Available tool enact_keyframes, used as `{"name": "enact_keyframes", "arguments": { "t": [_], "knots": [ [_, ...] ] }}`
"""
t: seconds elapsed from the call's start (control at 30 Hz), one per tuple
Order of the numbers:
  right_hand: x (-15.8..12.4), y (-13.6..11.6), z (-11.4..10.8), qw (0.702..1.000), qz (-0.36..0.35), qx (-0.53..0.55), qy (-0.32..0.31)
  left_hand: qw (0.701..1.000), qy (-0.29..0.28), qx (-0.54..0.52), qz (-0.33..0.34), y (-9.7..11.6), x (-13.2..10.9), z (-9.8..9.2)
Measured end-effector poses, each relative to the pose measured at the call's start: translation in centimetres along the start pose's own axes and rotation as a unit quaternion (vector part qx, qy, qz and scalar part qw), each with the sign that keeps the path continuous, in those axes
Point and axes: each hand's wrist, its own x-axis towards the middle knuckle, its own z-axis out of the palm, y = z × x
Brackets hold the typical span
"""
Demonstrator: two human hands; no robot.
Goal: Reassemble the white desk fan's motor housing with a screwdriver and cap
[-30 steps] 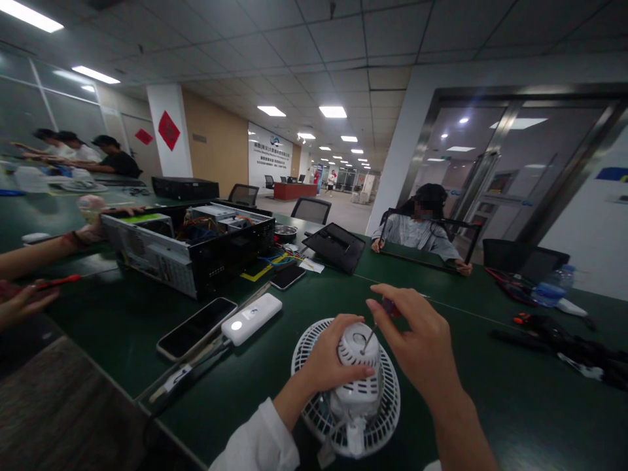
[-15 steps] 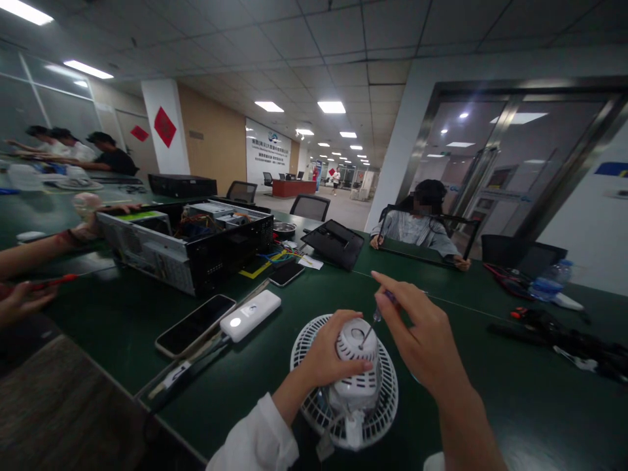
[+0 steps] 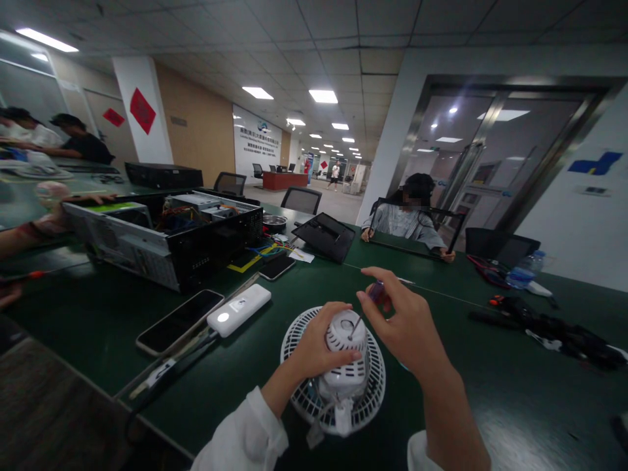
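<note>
A white fan with a round slatted grille (image 3: 375, 386) lies grille-down on the green table, its motor housing (image 3: 346, 376) facing up. My left hand (image 3: 316, 347) is wrapped round the housing from the left, thumb across its front. Above and to the right, my right hand (image 3: 405, 320) grips a small screwdriver (image 3: 375, 292) with a purple handle between thumb and fingers. The screwdriver's thin shaft slants down to the top of the housing, its tip at or close to a small hole there.
Left of the fan lie a white power bank (image 3: 240, 309) and a phone (image 3: 180, 320). Beyond them stands an open computer case (image 3: 171, 245), a person's hand at its left. Across the table a person holds a black frame (image 3: 407, 250). Black gear (image 3: 549, 327) lies right.
The camera view has shifted, moving most things left in the picture. My right hand's fingers have curled more closely around the screwdriver handle. My left hand still holds the fan housing.
</note>
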Motion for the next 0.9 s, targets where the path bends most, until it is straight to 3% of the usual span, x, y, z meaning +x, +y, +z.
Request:
{"name": "enact_keyframes", "arguments": {
  "t": [0.4,0.53,0.6,0.63,0.73,0.9],
  "knots": [
    [0.0,2.1,-0.8,0.996,0.083,-0.016,0.033,1.000,-0.004,0.002,0.000,0.1,0.0,-0.2],
    [-0.1,5.3,-0.3,0.979,0.188,0.030,0.068,1.000,-0.006,-0.004,0.001,0.1,0.0,-0.2],
    [-0.3,7.8,0.6,0.965,0.258,0.029,0.029,1.000,-0.005,-0.003,-0.001,0.1,0.0,-0.2],
    [-0.5,9.1,1.2,0.957,0.289,0.016,-0.023,1.000,-0.004,-0.002,-0.002,0.1,0.0,-0.2],
    [-1.7,12.5,3.5,0.938,0.328,-0.006,-0.113,1.000,-0.002,0.001,-0.004,0.1,-0.1,-0.2],
    [-4.2,15.0,6.9,0.894,0.370,-0.046,-0.249,1.000,-0.005,0.001,-0.011,0.2,0.0,-0.2]
  ]
}}
